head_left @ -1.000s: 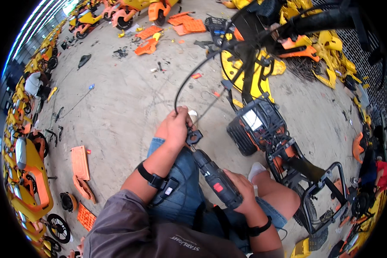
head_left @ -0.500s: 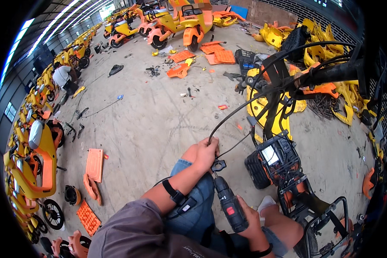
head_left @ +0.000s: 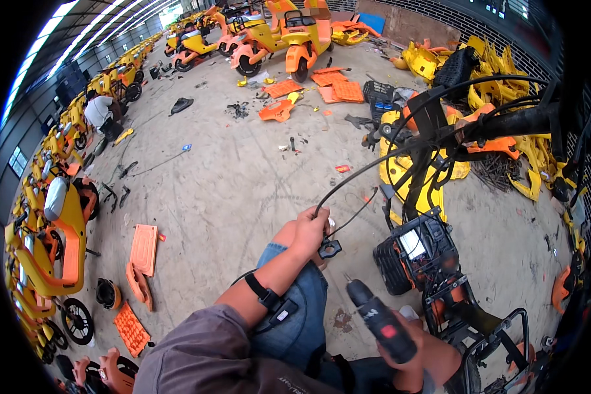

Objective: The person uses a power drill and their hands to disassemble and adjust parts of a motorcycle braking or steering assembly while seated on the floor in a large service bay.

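Dark grey short-sleeved shirt (head_left: 194, 348); blue denim shorts (head_left: 299, 308); black forearm strap (head_left: 261, 289).

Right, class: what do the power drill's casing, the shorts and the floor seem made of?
Power drill's casing: probably moulded plastic, matte black; dull sheen, rounded contours.
Shorts: likely denim, soft finish; mottled, faded blue.
Floor: apparently concrete, dull grey; continuous, scuffed surface.

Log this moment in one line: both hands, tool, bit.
left hand: gripping black cable | black bracket: just below left hand | right hand: holding drill | drill bit: apart from bracket
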### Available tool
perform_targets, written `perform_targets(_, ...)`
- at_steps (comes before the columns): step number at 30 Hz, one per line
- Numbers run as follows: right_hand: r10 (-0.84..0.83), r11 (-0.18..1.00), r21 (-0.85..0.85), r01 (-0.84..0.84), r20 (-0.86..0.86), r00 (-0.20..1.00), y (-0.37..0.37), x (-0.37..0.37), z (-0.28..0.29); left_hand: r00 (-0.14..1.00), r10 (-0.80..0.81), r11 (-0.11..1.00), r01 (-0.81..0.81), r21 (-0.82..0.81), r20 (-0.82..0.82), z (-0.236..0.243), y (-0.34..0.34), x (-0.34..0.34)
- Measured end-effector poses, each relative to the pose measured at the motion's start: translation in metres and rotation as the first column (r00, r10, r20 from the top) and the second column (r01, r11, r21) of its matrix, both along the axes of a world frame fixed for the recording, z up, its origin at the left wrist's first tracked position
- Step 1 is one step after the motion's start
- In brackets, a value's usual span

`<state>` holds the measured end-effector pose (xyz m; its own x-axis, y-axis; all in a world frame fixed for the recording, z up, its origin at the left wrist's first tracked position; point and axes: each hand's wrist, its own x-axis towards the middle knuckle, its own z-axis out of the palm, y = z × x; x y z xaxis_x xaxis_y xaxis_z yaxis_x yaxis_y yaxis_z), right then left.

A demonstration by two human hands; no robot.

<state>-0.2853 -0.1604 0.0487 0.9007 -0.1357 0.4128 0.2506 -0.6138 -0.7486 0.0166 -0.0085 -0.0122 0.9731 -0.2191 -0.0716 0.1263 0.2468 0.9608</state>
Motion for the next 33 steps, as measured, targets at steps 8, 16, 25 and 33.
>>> perform_targets(8, 0.483, -0.055, 0.991, 0.119, -0.078, 0.872, 0.004, 0.001, 0.015, 0.999, -0.032, 0.999, 0.031, 0.038, 0.040, 0.000, 0.007, -0.001)
perform_targets(16, 0.763, 0.524, 0.659, -0.539, -0.082, 0.642, 0.057, 0.048, 0.079, 0.999, -0.031, 1.000, 0.031, -0.003, 0.025, -0.006, 0.016, 0.002)
perform_targets(25, 0.771, 0.051, 0.385, -0.921, 0.572, 0.281, -0.073, 0.014, 0.045, 0.998, -0.034, 0.999, 0.035, -0.034, 0.047, -0.010, 0.022, 0.005)
perform_targets(33, 0.700, -0.177, 0.113, -0.978, 0.713, -0.045, -0.045, 0.032, 0.064, 0.999, -0.022, 1.000, 0.023, -0.008, 0.030, -0.024, 0.018, 0.006)
